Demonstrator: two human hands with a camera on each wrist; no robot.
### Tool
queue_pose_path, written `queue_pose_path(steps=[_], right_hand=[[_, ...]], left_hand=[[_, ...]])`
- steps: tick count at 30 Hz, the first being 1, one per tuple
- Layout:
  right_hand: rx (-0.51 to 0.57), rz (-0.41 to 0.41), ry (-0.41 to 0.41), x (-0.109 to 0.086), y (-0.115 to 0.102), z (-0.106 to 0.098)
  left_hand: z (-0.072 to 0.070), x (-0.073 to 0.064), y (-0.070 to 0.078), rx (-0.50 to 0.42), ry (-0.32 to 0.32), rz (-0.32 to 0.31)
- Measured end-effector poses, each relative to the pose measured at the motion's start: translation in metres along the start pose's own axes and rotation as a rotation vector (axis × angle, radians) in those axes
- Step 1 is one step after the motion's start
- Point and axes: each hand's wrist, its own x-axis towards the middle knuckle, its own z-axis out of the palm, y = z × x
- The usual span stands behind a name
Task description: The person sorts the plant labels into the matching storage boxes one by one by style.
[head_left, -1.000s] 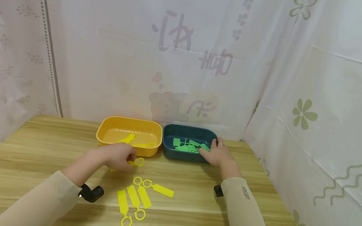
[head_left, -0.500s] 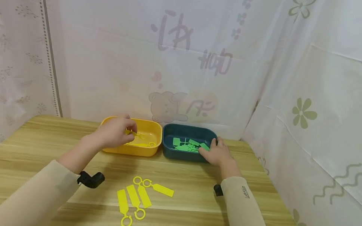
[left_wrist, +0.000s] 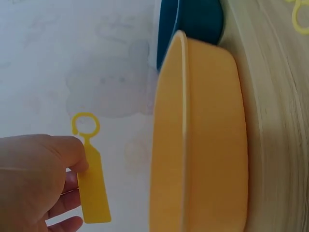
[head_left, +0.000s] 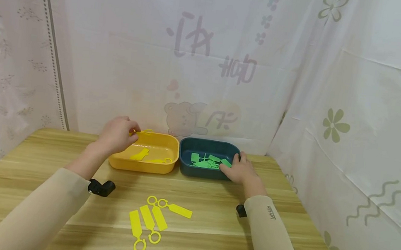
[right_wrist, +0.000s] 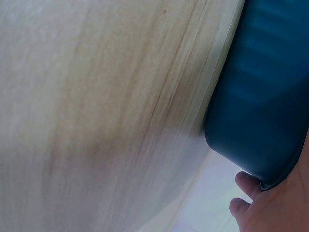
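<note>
My left hand (head_left: 117, 133) is raised over the back left of a yellow-orange plastic tub (head_left: 146, 167). It pinches a flat yellow tag (left_wrist: 94, 191) with an open ring at one end; the left wrist view has the ring pointing up, beyond the tub's rim. Other yellow tags (head_left: 139, 154) lie inside that tub. My right hand (head_left: 242, 172) holds the right end of a dark teal tub (head_left: 203, 173), its thumb over the front rim and its fingers around the end wall. Green flat pieces (head_left: 206, 163) lie in the teal tub.
Several yellow ring tags (head_left: 136, 222) lie on the wooden table (head_left: 208, 242) in front of the tubs. The two tubs stand side by side near the back edge. A printed white curtain (head_left: 135, 71) hangs behind and along both sides.
My left hand has picked up a yellow tag from the table, carried it back over the yellow tub, and risen slightly up and left. The right hand has stayed on the teal tub.
</note>
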Motion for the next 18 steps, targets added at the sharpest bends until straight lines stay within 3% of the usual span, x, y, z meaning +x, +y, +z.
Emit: queue_pose_path(steps=[9,13,18], right_hand=[[0.009,0.006,-0.001,-0.001,0.000,0.003],[0.014,0.011,0.000,-0.001,-0.001,0.002],[0.013,0.010,-0.003,-0.001,-0.001,0.000]], left_hand=[[0.010,0.002,-0.027,0.041,-0.066,-0.116],[0.014,0.000,-0.035,0.029,-0.084,-0.127],[0.015,-0.002,-0.034,0.007,-0.093,-0.130]])
